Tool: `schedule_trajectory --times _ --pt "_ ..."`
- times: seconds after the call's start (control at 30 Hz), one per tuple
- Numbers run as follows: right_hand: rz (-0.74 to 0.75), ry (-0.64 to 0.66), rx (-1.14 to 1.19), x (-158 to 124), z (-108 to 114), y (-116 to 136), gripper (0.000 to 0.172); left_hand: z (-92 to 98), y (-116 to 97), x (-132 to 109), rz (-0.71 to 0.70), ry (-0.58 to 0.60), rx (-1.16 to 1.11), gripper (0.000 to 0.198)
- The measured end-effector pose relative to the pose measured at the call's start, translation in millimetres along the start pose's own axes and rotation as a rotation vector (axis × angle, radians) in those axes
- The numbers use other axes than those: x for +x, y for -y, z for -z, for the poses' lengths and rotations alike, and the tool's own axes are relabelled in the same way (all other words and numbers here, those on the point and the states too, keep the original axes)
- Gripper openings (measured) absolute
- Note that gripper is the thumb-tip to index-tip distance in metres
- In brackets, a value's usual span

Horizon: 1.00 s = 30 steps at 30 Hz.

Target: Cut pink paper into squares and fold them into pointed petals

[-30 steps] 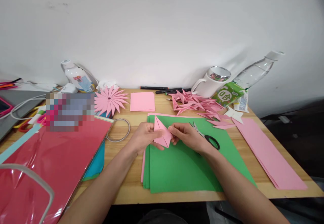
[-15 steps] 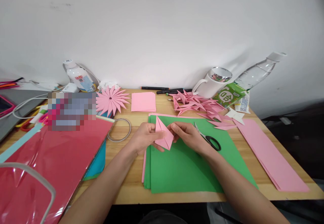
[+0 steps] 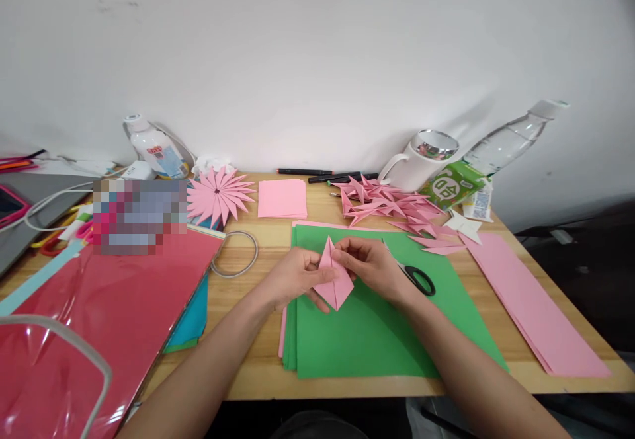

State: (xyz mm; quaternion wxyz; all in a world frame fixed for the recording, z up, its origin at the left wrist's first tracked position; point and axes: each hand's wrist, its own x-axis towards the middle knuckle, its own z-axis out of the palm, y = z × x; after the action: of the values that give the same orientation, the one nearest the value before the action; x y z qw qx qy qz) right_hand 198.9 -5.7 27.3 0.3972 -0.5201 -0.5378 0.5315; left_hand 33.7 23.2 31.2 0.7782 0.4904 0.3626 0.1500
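Observation:
A piece of folded pink paper (image 3: 337, 289), kite-shaped with a centre crease, is held above the green paper sheets (image 3: 377, 346). My left hand (image 3: 296, 275) grips its left side, thumb on the front face and fingers behind. My right hand (image 3: 370, 264) pinches its upper right edge near the pointed tip; some of those fingertips are hidden behind the paper. Black-handled scissors (image 3: 419, 281) lie on the green sheets beside my right hand, their blades partly covered by it.
Behind are a pink paper pinwheel (image 3: 218, 196), square pink sheets (image 3: 282, 198), a heap of folded pink pieces (image 3: 384, 204) and a white mug (image 3: 419, 161). Pink strips (image 3: 536, 303) lie right. A tape roll (image 3: 235, 254) and a red sheet pack (image 3: 109, 313) lie left.
The folded paper has shifted slightly right and towards me and turned more upright. My right hand has moved from its right side to its upper edge, now pinching near the tip.

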Motion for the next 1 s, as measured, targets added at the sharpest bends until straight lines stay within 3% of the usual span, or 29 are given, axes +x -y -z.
schedule_trajectory --times 0.17,0.27,0.37,0.43,0.57,0.7,0.87,1.0 --pt "0.024 -0.074 0.079 2 1 -8 0.037 0.9 0 2 -0.104 -0.128 -0.043 0.046" --pt "0.071 -0.092 0.074 3 1 -12 0.033 1.3 0 2 -0.135 -0.128 -0.05 0.045" --pt "0.122 -0.119 0.033 4 2 -13 0.028 0.3 -1 2 -0.152 -0.108 -0.035 0.068" --pt "0.132 -0.124 0.03 4 2 -13 0.026 -0.6 -1 3 -0.184 -0.155 -0.005 0.076" --pt "0.1 -0.143 0.096 5 1 -16 0.028 -1.0 1 5 -0.214 -0.232 0.055 0.069" --pt "0.093 -0.165 0.09 5 0 -16 0.036 1.1 3 5 -0.233 -0.195 0.074 0.065" --pt "0.064 -0.17 0.086 5 1 -11 0.031 4.1 -2 2 -0.287 -0.085 0.06 0.043" --pt "0.043 -0.207 0.121 5 3 -9 0.032 5.3 -3 2 -0.292 -0.15 -0.066 0.042"
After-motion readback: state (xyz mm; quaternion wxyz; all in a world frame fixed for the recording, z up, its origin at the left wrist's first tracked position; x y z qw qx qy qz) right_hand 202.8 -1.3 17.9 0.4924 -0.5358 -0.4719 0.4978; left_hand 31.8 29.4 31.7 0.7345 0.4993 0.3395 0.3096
